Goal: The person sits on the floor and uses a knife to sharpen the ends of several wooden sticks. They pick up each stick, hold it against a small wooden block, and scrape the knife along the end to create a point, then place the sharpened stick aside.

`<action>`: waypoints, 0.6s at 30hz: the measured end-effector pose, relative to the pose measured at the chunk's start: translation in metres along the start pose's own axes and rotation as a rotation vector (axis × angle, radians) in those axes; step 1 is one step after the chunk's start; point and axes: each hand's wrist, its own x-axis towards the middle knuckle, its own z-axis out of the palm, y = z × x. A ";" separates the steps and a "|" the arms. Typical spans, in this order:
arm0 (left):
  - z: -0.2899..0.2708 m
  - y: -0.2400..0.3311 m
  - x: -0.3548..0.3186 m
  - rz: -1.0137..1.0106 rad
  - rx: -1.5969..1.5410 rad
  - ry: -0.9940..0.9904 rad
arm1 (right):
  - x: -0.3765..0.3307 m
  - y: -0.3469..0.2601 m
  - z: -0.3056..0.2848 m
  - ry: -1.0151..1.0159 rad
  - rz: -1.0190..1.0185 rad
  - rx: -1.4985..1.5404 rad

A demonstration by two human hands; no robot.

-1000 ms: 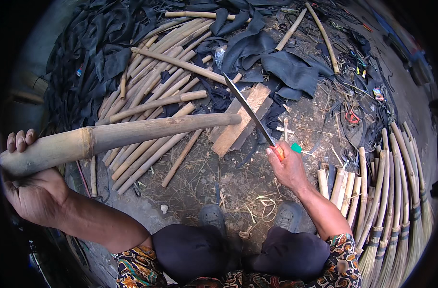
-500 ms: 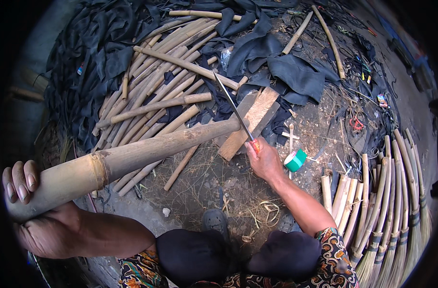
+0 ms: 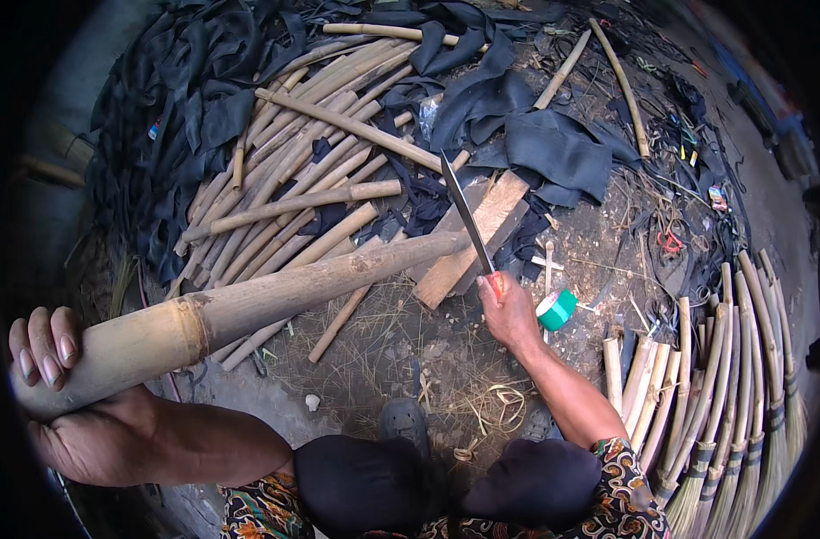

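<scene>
My left hand (image 3: pixel 104 433) is closed around the near end of a thick bamboo pole (image 3: pixel 284 301), with its fingers over the top. The pole slants up to the right, and its far end is at a wooden chopping board (image 3: pixel 464 251). My right hand (image 3: pixel 509 314) grips the red handle of a long-bladed knife (image 3: pixel 468 216). Its narrow dark blade points up and slightly left, beside the pole's far end and over the board. Whether the blade touches the bamboo I cannot tell. A green tape roll (image 3: pixel 556 309) lies just right of my right hand.
Cut bamboo sticks (image 3: pixel 311 153) lie heaped beyond the pole. Black rubber-like sheets (image 3: pixel 194 72) pile up behind and left of them. Several grass brooms (image 3: pixel 733 377) with bamboo handles stand at the right. My shoe (image 3: pixel 404 422) is on the straw-strewn floor.
My right hand and the knife have moved slightly right and down, the blade shifting right off the pole's end. The left hand still holds the pole, almost unmoved.
</scene>
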 end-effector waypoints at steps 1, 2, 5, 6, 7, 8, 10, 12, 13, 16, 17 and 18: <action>0.000 0.000 0.001 -0.013 0.004 -0.009 | -0.004 -0.001 -0.001 0.003 -0.132 0.036; 0.000 -0.001 0.001 -0.025 0.008 -0.018 | -0.009 -0.003 0.000 0.030 -0.238 0.117; -0.003 -0.002 0.004 -0.009 0.025 0.006 | -0.011 -0.014 0.004 0.086 -0.484 0.272; -0.004 -0.002 0.004 -0.011 0.023 0.013 | -0.007 -0.018 0.006 0.065 -0.376 0.211; -0.005 -0.004 0.004 -0.018 -0.009 0.005 | -0.003 -0.021 0.008 0.046 -0.314 0.158; -0.007 -0.005 0.003 -0.009 -0.003 0.031 | 0.000 -0.022 0.008 -0.012 -0.180 0.078; -0.009 -0.006 0.003 -0.009 0.041 0.086 | 0.003 -0.023 0.008 0.014 -0.286 0.040; -0.010 -0.007 0.004 -0.018 0.060 0.088 | 0.002 -0.023 0.005 0.048 -0.329 0.086; -0.010 -0.007 0.004 -0.017 0.047 0.071 | -0.001 -0.023 0.003 0.087 -0.370 0.157; -0.009 -0.008 0.003 -0.036 -0.012 0.021 | -0.006 -0.026 0.002 0.105 -0.389 0.236; -0.008 -0.009 0.002 -0.033 -0.002 0.023 | -0.005 -0.027 0.001 0.068 -0.339 0.187; -0.007 -0.010 0.001 -0.019 -0.038 0.041 | -0.004 -0.028 0.002 -0.014 -0.241 0.128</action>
